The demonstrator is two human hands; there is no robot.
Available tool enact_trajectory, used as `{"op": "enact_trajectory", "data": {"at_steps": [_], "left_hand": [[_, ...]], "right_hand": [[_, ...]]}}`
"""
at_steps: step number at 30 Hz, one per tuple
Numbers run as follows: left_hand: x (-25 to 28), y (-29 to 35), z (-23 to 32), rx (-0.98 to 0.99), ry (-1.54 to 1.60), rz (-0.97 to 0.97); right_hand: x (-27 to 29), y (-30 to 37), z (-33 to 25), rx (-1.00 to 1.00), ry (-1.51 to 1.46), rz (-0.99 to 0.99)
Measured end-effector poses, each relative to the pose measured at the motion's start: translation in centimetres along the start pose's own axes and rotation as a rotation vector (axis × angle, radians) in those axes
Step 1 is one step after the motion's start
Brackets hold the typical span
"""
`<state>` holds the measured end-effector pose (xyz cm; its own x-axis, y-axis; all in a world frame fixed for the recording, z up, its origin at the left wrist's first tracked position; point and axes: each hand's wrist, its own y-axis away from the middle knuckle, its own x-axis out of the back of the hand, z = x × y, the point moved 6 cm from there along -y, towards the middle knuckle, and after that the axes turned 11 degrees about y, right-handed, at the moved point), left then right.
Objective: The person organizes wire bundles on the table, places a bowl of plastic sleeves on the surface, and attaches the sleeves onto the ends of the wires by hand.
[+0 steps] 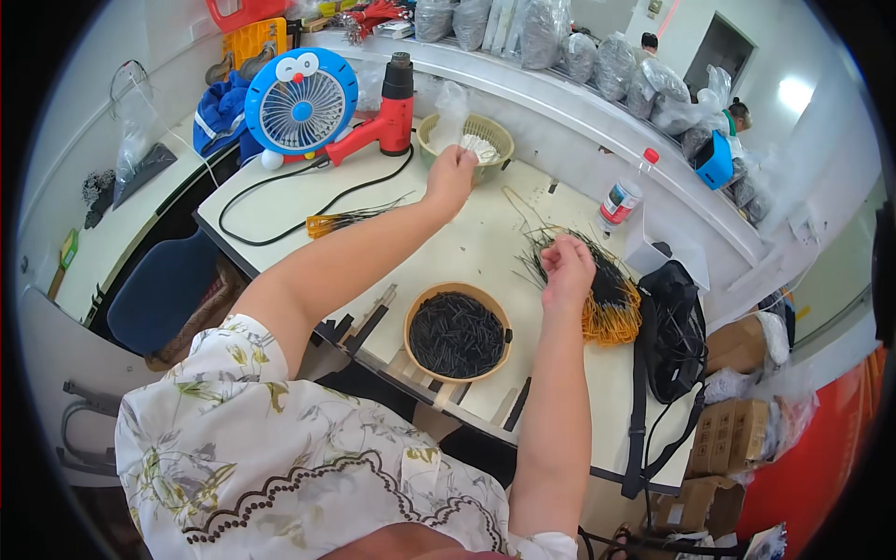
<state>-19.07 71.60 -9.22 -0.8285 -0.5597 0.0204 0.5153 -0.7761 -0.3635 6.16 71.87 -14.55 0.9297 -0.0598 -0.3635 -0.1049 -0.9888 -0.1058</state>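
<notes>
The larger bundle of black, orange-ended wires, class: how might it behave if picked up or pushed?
The larger wire bundle would probably flex, since its strands look thin. It may tangle or snag, as they cross and splay. It seems unlikely to roll, lying spread out.

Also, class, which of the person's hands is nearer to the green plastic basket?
Left: the left hand overlaps the near side of the green plastic basket in view; the right hand is farther off, to the basket's right, by the orange-ended black wires.
</notes>
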Motion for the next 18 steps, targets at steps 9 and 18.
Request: {"op": "enact_trajectory", "data": {"at_steps": [9,18], "left_hand": [[-2.0,-3.6,0.7,-0.332,0.085,0.1],[-5.0,-1.0,-1.8,0.574,0.791,-0.262]], "right_hand": [[-1.3,0.6,-1.6,-0.172,0.179,-0.602],[-1.6,1.1,-5.6,0.37,-0.074,-0.163]]}}
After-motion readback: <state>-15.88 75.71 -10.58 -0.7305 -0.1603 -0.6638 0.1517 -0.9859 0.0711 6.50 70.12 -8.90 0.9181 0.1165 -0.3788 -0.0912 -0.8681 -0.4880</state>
